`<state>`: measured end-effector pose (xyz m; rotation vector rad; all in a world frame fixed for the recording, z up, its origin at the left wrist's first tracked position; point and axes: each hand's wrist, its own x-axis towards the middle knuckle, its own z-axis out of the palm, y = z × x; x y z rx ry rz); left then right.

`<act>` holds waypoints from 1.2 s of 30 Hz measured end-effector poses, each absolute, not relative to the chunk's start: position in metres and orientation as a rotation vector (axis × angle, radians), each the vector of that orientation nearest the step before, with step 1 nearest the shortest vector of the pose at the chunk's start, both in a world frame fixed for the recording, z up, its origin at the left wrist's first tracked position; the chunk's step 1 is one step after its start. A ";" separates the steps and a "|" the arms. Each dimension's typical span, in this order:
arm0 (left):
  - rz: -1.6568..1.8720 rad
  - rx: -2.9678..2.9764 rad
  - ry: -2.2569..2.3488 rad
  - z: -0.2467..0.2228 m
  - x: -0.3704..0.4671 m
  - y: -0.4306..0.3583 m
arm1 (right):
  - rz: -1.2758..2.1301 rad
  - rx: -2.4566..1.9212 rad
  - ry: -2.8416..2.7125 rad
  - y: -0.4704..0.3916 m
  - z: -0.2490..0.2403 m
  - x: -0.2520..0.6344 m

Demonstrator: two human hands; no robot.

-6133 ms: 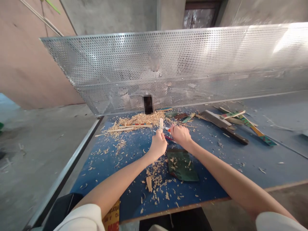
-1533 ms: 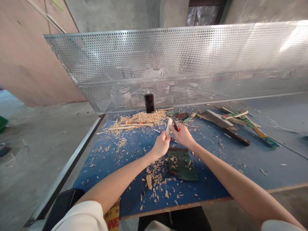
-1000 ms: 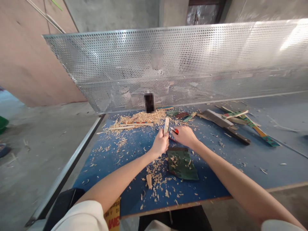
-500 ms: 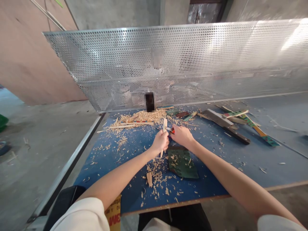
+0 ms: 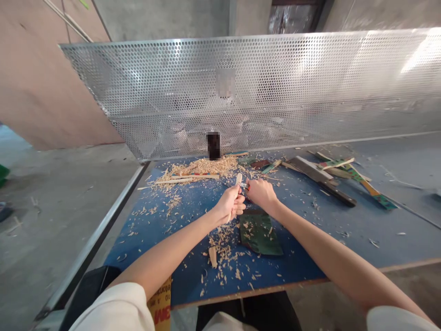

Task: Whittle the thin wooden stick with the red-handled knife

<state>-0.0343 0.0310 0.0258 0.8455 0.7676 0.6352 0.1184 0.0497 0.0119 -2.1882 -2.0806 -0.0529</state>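
Observation:
My left hand (image 5: pixel 231 203) is closed round a pale strip of wood (image 5: pixel 239 179), whose rounded upper end sticks out above the thumb. In my right hand (image 5: pixel 262 191) is a small knife (image 5: pixel 245 185) with a red part near the fingers; its metal blade points left and meets the wood. Most of the knife's handle is hidden in the fist. Beneath the hands lie a dark green sheet (image 5: pixel 261 234) dusted with shavings and a short wood offcut (image 5: pixel 212 256).
A heap of wood shavings (image 5: pixel 210 165) with thin sticks lies at the back left of the blue table (image 5: pixel 148 243). To the right are a handsaw (image 5: pixel 320 181) and painted wood strips (image 5: pixel 370 187). A perforated metal screen (image 5: pixel 241 92) stands along the back edge.
The wood strip has tilted and turned in my left hand, whose lower fingers have loosened and stretched out. The knife stays against the wood, and my right hand has barely moved.

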 end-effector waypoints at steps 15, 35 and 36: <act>0.621 0.959 0.837 0.028 -0.036 0.031 | -0.117 -2.198 -2.117 0.051 0.014 0.116; 0.679 2.175 1.473 0.012 -0.042 0.025 | -0.149 -2.180 -2.084 0.042 0.031 0.117; 0.676 2.159 1.473 0.012 -0.042 0.025 | -0.167 -2.168 -2.096 0.042 0.031 0.118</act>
